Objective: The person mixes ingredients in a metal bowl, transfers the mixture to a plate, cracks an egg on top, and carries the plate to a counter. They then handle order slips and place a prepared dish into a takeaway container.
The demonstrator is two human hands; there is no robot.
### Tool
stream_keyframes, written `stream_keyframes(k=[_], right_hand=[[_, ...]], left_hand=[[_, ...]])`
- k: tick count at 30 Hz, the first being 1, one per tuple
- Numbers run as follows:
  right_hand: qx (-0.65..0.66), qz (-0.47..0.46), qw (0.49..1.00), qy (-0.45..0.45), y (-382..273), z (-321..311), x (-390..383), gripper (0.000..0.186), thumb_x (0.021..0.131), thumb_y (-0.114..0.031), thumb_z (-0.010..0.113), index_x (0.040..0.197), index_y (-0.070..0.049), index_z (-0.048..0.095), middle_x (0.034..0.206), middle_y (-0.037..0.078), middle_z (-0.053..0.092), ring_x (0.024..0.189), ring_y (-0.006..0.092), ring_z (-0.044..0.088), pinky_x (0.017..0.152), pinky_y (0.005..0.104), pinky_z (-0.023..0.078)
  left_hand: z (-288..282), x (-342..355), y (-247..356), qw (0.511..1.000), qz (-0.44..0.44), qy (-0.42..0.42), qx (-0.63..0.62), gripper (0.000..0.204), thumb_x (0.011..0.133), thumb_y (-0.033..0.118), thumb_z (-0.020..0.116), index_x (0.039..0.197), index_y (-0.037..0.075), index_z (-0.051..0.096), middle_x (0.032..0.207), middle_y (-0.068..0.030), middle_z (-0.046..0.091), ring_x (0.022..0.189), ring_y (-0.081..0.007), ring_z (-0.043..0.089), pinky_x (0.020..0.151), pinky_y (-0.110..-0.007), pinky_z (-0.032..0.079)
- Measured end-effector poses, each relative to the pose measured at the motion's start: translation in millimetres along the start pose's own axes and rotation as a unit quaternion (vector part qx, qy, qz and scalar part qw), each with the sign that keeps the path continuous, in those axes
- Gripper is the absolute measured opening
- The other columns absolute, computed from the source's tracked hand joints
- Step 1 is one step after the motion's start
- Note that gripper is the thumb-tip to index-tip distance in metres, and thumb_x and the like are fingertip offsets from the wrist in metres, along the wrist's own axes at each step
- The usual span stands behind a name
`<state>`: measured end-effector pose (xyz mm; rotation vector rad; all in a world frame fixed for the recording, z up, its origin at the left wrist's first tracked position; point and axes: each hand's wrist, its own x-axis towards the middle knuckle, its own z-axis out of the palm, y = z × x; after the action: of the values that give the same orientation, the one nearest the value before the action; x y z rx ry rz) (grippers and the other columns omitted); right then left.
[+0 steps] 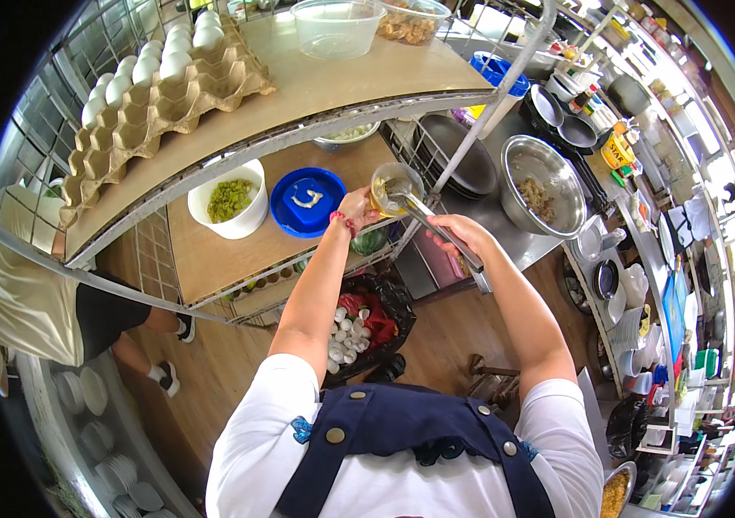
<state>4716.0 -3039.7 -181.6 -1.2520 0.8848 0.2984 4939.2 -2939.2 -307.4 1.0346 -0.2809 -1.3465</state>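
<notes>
Tongs (449, 231) in cup (411, 174) — bowl (560, 170) right, tub (245, 227) left.

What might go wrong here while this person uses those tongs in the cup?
The left hand holds a clear cup while the right hand works metal tongs at it; a hard push might tip it. The cup is near the lower shelf's edge, so drips could reach the floor. Above, the egg carton sits close to its shelf's edge; a bump might shift it.
</notes>
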Motion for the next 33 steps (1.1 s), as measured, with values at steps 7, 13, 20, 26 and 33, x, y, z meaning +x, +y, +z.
stream_keyframes(k=[7, 13, 20, 26, 33], right_hand=[[0.165, -0.065, 0.980, -0.086, 16.6, 14.9, 7.1, 0.037, 0.090, -0.034, 0.047, 0.087, 0.002, 0.049, 0.062, 0.002, 0.047, 0.039, 0.0057, 0.039, 0.033, 0.0206, 0.033], [0.311, -0.073, 0.939, -0.125, 18.0, 48.3, 20.9, 0.037, 0.092, -0.033, 0.045, 0.091, 0.004, 0.050, 0.062, 0.002, 0.048, 0.039, 0.0050, 0.039, 0.032, 0.0179, 0.034], [0.376, -0.157, 0.904, -0.127, 10.1, 75.5, 9.0, 0.036, 0.092, -0.032, 0.045, 0.094, 0.004, 0.051, 0.061, 0.002, 0.049, 0.038, 0.0046, 0.039, 0.031, 0.0172, 0.035], [0.366, -0.285, 0.880, -0.101, 47.4, 79.7, -70.1, 0.038, 0.092, -0.036, 0.044, 0.095, 0.001, 0.052, 0.063, 0.003, 0.049, 0.041, 0.0063, 0.040, 0.032, 0.0201, 0.033], [0.321, -0.292, 0.816, 0.382, 261.9, 149.5, -295.2, 0.032, 0.088, -0.036, 0.053, 0.092, -0.005, 0.055, 0.059, 0.001, 0.050, 0.041, 0.0058, 0.043, 0.036, 0.0216, 0.033]], left_hand=[[-18.5, 17.1, -12.7, 0.997, 0.017, 0.057, 0.055, 0.045, 0.085, 0.000, 0.030, 0.128, 0.007, 0.043, 0.101, -0.0080, 0.060, 0.073, -0.0169, 0.057, 0.073, -0.033, 0.050], [-39.6, 50.1, -26.3, 0.996, -0.017, 0.070, 0.055, 0.032, 0.082, 0.003, 0.040, 0.111, 0.001, 0.052, 0.090, -0.0109, 0.058, 0.075, -0.0231, 0.059, 0.071, -0.036, 0.049], [-8.9, 8.0, -51.7, 0.998, 0.023, 0.029, -0.058, 0.032, 0.083, 0.002, 0.040, 0.114, -0.006, 0.042, 0.098, -0.0165, 0.056, 0.090, -0.0300, 0.058, 0.079, -0.042, 0.047], [6.7, -75.2, -82.8, 0.996, 0.000, -0.055, -0.068, 0.045, 0.085, 0.005, 0.047, 0.126, -0.005, 0.031, 0.104, -0.0187, 0.054, 0.099, -0.0322, 0.056, 0.087, -0.043, 0.044], [-51.9, -145.7, -120.2, 0.987, -0.091, -0.125, 0.039, 0.045, 0.092, 0.013, 0.037, 0.133, -0.004, 0.028, 0.135, -0.0213, 0.035, 0.124, -0.0315, 0.038, 0.102, -0.041, 0.034]])
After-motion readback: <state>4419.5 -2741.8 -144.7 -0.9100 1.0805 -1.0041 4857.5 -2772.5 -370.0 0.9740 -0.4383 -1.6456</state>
